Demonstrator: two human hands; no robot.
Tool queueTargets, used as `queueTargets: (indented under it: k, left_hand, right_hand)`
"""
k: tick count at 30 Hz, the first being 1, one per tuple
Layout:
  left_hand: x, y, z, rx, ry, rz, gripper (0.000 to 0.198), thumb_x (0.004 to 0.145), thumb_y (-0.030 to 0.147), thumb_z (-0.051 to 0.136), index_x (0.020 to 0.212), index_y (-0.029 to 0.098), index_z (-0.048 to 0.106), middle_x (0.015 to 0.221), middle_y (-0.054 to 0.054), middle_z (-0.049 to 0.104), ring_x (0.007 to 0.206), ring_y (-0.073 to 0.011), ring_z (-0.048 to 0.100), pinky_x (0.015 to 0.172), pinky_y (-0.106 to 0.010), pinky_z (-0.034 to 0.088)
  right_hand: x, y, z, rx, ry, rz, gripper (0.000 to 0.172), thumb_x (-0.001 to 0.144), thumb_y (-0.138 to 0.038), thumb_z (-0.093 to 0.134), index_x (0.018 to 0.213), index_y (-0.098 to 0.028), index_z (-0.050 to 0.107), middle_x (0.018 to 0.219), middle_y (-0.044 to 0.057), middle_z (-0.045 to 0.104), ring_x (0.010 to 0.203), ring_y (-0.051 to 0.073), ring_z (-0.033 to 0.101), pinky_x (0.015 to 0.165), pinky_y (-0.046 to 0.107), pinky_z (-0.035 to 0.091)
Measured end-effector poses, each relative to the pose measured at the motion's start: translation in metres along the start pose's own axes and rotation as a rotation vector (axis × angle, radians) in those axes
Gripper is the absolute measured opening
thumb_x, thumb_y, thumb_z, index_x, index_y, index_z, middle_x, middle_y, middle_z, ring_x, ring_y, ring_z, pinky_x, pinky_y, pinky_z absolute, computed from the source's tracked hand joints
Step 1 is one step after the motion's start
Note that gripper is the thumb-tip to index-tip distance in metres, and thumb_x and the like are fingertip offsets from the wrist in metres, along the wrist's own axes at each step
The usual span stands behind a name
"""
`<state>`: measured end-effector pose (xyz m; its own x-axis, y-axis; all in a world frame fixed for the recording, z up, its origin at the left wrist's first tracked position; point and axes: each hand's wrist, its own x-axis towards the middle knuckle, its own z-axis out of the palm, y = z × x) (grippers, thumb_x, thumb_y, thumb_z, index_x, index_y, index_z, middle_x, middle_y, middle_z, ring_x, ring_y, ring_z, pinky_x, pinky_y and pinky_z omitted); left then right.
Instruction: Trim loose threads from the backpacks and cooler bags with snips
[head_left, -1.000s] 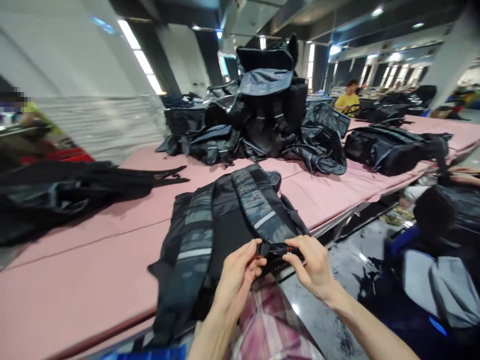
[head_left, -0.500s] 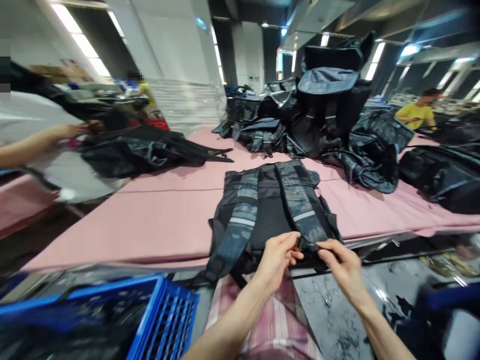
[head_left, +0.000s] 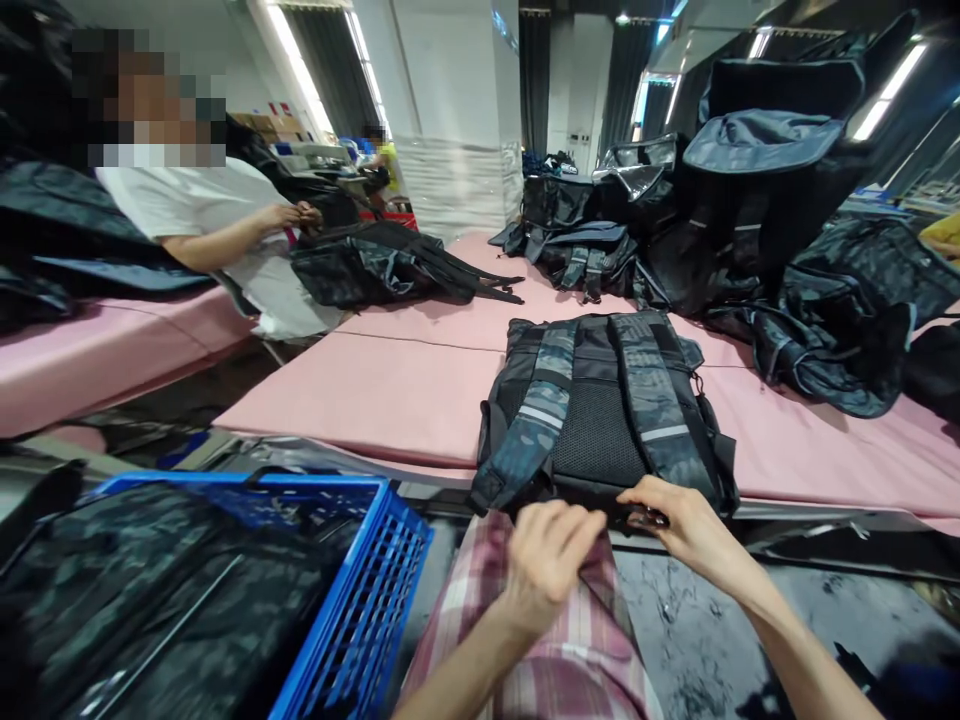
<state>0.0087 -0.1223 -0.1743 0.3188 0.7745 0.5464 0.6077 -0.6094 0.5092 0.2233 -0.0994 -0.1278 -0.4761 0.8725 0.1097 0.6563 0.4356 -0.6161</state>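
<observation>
A dark camouflage backpack [head_left: 600,430] lies on the pink-covered table in front of me, back panel up. Its two shoulder straps, each with a pale reflective band, run toward me. My left hand [head_left: 553,545] is at the bag's near edge, fingers curled and somewhat blurred; whatever they hold is hidden. At the lower end of the right strap, my right hand [head_left: 679,515] is closed around a small dark, shiny object [head_left: 651,516], whose kind I cannot make out.
A blue plastic crate [head_left: 375,560] with dark camouflage bags stands at the lower left. Across the pink table [head_left: 360,380], a person in white [head_left: 225,215] handles another backpack [head_left: 375,262]. Several dark bags [head_left: 757,230] are piled at the back right.
My view has swung left, so the bag appears farther right. My left hand has come off the right strap's end toward the left; the right hand now shows a small dark object.
</observation>
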Motion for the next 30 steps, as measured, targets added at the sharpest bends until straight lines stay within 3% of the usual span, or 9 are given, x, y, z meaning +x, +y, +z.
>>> queueTargets:
  k: [4, 7, 9, 12, 15, 17, 19, 23, 30]
  left_hand:
    - [0.003, -0.008, -0.017, 0.566, -0.060, -0.265, 0.018, 0.083, 0.018, 0.050, 0.096, 0.014, 0.062, 0.089, -0.011, 0.061, 0.078, -0.0237, 0.052, 0.068, -0.035, 0.036]
    - [0.019, -0.003, -0.021, 0.626, -0.196, -0.353, 0.016, 0.082, 0.009, 0.045, 0.084, 0.011, 0.061, 0.081, -0.011, 0.056, 0.078, -0.0240, 0.051, 0.069, -0.035, 0.036]
    - [0.030, 0.002, -0.021, 0.401, -0.247, -0.449, 0.013, 0.079, 0.009, 0.049, 0.075, 0.011, 0.060, 0.078, -0.010, 0.055, 0.077, -0.0226, 0.052, 0.068, -0.032, 0.036]
    - [0.044, 0.005, -0.023, -0.451, -0.329, -0.704, 0.013, 0.076, 0.020, 0.057, 0.065, 0.013, 0.055, 0.067, -0.004, 0.053, 0.063, -0.0147, 0.050, 0.057, -0.023, 0.034]
    - [0.051, 0.006, -0.018, -1.341, -0.210, -1.037, 0.021, 0.071, 0.027, 0.064, 0.067, 0.014, 0.049, 0.061, 0.000, 0.049, 0.052, -0.0076, 0.043, 0.045, -0.017, 0.026]
    - [0.052, 0.009, -0.011, -1.626, -0.118, -1.196, 0.025, 0.065, 0.024, 0.072, 0.072, 0.013, 0.050, 0.065, 0.000, 0.051, 0.051, -0.0052, 0.043, 0.043, -0.014, 0.024]
    - [0.050, 0.015, -0.004, -1.710, -0.141, -1.215, 0.031, 0.060, 0.021, 0.077, 0.074, 0.012, 0.051, 0.068, 0.000, 0.053, 0.053, -0.0047, 0.046, 0.042, -0.013, 0.026]
    - [0.049, 0.020, 0.002, -1.652, -0.189, -1.068, 0.036, 0.059, 0.031, 0.079, 0.075, 0.010, 0.055, 0.069, -0.001, 0.053, 0.058, -0.0077, 0.051, 0.043, -0.015, 0.032]
    - [0.054, 0.008, 0.005, -1.572, -0.067, -1.153, 0.045, 0.047, 0.034, 0.084, 0.068, 0.008, 0.054, 0.059, 0.003, 0.047, 0.047, -0.0026, 0.042, 0.037, -0.013, 0.023]
  right_hand:
    - [0.001, 0.009, 0.004, 0.084, 0.085, 0.078, 0.019, 0.081, -0.023, 0.053, 0.096, -0.020, 0.064, 0.088, 0.004, 0.063, 0.080, 0.016, 0.060, 0.072, 0.025, 0.045]
    - [0.000, 0.008, 0.005, 0.172, 0.073, 0.069, 0.024, 0.079, -0.023, 0.055, 0.101, -0.020, 0.063, 0.093, 0.004, 0.063, 0.085, 0.017, 0.059, 0.076, 0.026, 0.044]
    - [-0.003, 0.006, 0.003, 0.231, 0.072, 0.066, 0.025, 0.078, -0.022, 0.056, 0.102, -0.020, 0.063, 0.093, 0.005, 0.063, 0.086, 0.017, 0.058, 0.076, 0.026, 0.043]
    - [-0.008, 0.001, 0.000, 0.363, 0.202, 0.119, 0.016, 0.074, -0.020, 0.057, 0.088, -0.018, 0.065, 0.084, 0.003, 0.062, 0.076, 0.015, 0.058, 0.067, 0.023, 0.044]
    - [-0.011, -0.004, 0.003, 0.472, 0.467, 0.141, 0.008, 0.074, -0.023, 0.060, 0.078, -0.018, 0.063, 0.079, 0.002, 0.060, 0.071, 0.013, 0.056, 0.063, 0.021, 0.043]
    - [-0.009, -0.008, 0.009, 0.473, 0.538, 0.109, 0.008, 0.074, -0.025, 0.062, 0.078, -0.018, 0.063, 0.079, 0.003, 0.060, 0.073, 0.014, 0.057, 0.065, 0.022, 0.043]
    - [-0.004, -0.012, 0.017, 0.449, 0.512, 0.075, 0.009, 0.076, -0.027, 0.062, 0.078, -0.018, 0.064, 0.079, 0.003, 0.060, 0.074, 0.014, 0.057, 0.066, 0.022, 0.043]
    - [0.004, -0.016, 0.027, 0.396, 0.459, 0.056, 0.009, 0.078, -0.026, 0.061, 0.081, -0.018, 0.064, 0.081, 0.004, 0.060, 0.076, 0.014, 0.057, 0.069, 0.023, 0.043]
    - [0.003, -0.008, 0.025, 0.355, 0.495, 0.192, 0.014, 0.078, -0.030, 0.060, 0.080, -0.017, 0.064, 0.076, 0.003, 0.059, 0.067, 0.013, 0.054, 0.060, 0.022, 0.041]
